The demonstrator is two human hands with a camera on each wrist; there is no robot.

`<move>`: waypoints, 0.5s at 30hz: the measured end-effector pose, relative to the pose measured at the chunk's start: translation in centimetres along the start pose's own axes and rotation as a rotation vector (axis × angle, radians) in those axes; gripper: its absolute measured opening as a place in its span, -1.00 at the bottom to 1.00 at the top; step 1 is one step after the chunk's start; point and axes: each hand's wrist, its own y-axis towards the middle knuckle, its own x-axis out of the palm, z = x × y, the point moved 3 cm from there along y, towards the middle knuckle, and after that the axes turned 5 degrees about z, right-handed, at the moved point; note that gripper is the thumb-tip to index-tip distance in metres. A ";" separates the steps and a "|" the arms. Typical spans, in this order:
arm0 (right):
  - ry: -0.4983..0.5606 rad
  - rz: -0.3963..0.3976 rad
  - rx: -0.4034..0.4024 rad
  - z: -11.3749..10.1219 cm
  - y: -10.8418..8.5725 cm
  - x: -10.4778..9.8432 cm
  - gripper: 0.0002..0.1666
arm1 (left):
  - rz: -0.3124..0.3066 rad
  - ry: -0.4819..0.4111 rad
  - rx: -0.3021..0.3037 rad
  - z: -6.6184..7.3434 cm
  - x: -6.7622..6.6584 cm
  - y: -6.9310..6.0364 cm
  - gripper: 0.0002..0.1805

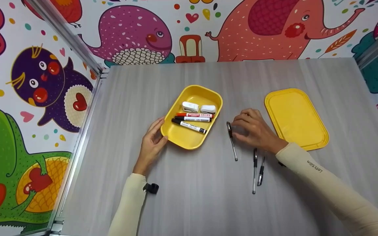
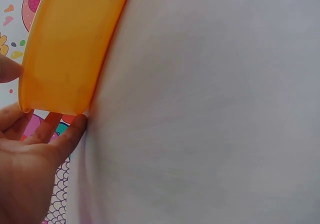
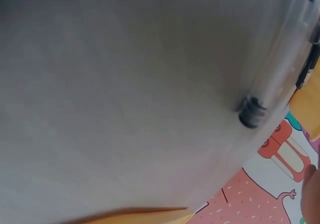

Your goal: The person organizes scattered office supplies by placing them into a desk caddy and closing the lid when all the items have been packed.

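A yellow plastic box [image 1: 182, 141] sits on the table, holding several markers, one of them a black-and-white marker [image 1: 192, 126], and two white clip-like items [image 1: 190, 107]. At its left lower corner my left hand [image 1: 151, 144] grips it, thumb at the rim and fingers along the outer wall; the left wrist view shows the fingers against the box's end [image 2: 65, 49]. My right hand [image 1: 253, 129] is bent beside a clear pen [image 1: 232, 142] with a dark cap, thumb and fingertips close to its cap end. Whether they touch it is unclear.
Two more pens lie below the right hand: a clear pen [image 1: 254, 172] and a darker pen [image 1: 261, 172]. To the right is a yellow lid [image 1: 299, 119]. Metal frame rails [image 1: 74, 154] and cartoon-printed walls [image 1: 133, 32] border the grey table [image 1: 192, 203].
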 end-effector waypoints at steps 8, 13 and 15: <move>-0.031 -0.096 0.063 0.0 -0.8 0.3 -0.68 | -0.002 0.012 0.006 0.2 0.0 0.1 -0.30; -0.051 -0.160 0.088 -0.1 -0.9 0.8 -0.65 | 0.002 0.016 0.002 0.1 0.0 0.0 -0.30; -0.058 -0.174 0.089 -0.1 -1.0 0.9 -0.63 | 0.003 0.019 0.001 0.1 0.0 0.0 -0.30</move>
